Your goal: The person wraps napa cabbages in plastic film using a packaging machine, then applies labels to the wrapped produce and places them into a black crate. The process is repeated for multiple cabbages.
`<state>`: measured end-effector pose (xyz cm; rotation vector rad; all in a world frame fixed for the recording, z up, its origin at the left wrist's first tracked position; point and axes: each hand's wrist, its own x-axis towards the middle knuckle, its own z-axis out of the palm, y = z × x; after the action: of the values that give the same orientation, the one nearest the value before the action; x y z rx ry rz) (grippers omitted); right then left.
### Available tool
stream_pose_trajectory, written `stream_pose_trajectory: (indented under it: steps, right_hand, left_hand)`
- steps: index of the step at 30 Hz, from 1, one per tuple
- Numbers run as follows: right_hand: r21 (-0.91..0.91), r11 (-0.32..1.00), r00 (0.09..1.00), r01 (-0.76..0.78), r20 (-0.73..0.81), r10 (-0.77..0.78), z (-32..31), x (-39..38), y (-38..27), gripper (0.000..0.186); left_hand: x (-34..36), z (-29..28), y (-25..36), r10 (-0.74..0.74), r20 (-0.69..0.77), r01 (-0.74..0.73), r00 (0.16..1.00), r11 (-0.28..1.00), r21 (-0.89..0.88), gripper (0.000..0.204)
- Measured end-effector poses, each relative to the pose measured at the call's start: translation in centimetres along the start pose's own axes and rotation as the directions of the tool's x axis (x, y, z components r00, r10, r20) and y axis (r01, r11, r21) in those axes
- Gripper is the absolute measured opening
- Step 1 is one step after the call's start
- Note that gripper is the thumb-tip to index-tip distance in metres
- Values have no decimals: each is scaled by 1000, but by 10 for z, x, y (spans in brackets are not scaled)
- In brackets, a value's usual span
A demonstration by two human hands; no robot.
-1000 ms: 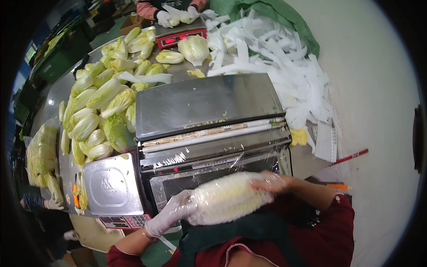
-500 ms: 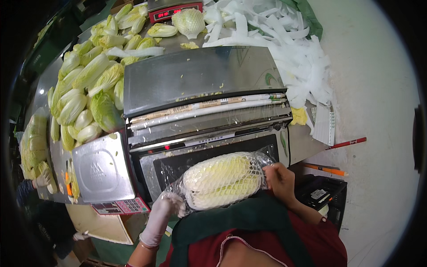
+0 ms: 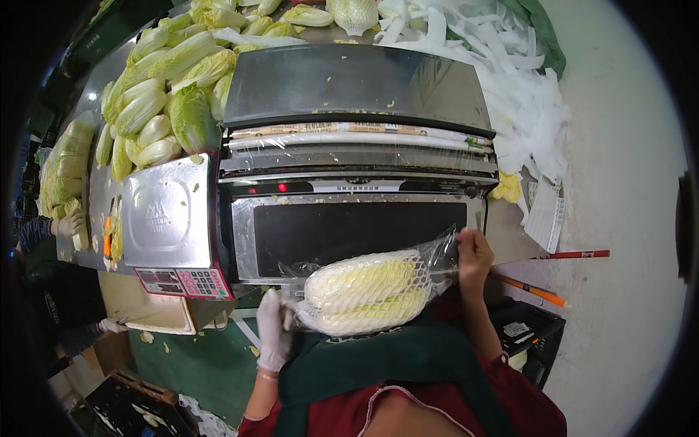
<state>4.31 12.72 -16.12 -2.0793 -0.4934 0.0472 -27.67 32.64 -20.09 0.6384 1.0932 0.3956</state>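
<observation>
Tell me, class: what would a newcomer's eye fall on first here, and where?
Likely the netted, film-wrapped cabbage at lower centre, between the gloved left hand and the bare right hand. Beyond it sits the metal wrapping machine, with loose cabbages heaped at upper left and white foam strips piled at upper right.

On the left of the desk point(image 3: 93, 251) I have a weighing scale point(image 3: 167, 207), its tray silver and its keypad edged in red. Beyond it I see a heap of loose cabbages point(image 3: 142, 113), with bagged cabbages point(image 3: 65, 171) farther left. A slim orange tool point(image 3: 108, 237) lies just left of the scale. At the far right, white foam strips point(image 3: 513, 95) sprawl against a green sack point(image 3: 551, 44), a yellow scrap point(image 3: 507, 188) and a white ribbed sheet point(image 3: 545, 218) at their nearer edge. On the right I make out a red stick point(image 3: 582, 255), an orange stick point(image 3: 539, 293) nearer than it, and a black crate point(image 3: 535, 342). Near left are a cream tub point(image 3: 156, 312), the green floor point(image 3: 182, 364) and a dark crate point(image 3: 131, 408).
</observation>
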Motion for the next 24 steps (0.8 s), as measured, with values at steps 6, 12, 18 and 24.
stream_pose_trajectory:
  steps: [6,12,18,24]
  right_hand:
    - [-178,795,811,580,222,-542,62,6,-30,13]
    - [343,674,669,654,154,-727,79,-3,-63,10]
    - [469,304,270,829,141,-952,45,17,-126,18]
    - [521,351,547,778,-286,-787,48,46,-137,11]
  left_hand:
    - [-4,59,-14,-111,173,132,979,985,-112,31]
    - [-1,87,39,193,472,-260,860,962,82,40]
    - [-22,107,81,-2,846,85,534,995,-52,54]
    - [-33,117,110,-300,910,337,287,921,197,73]
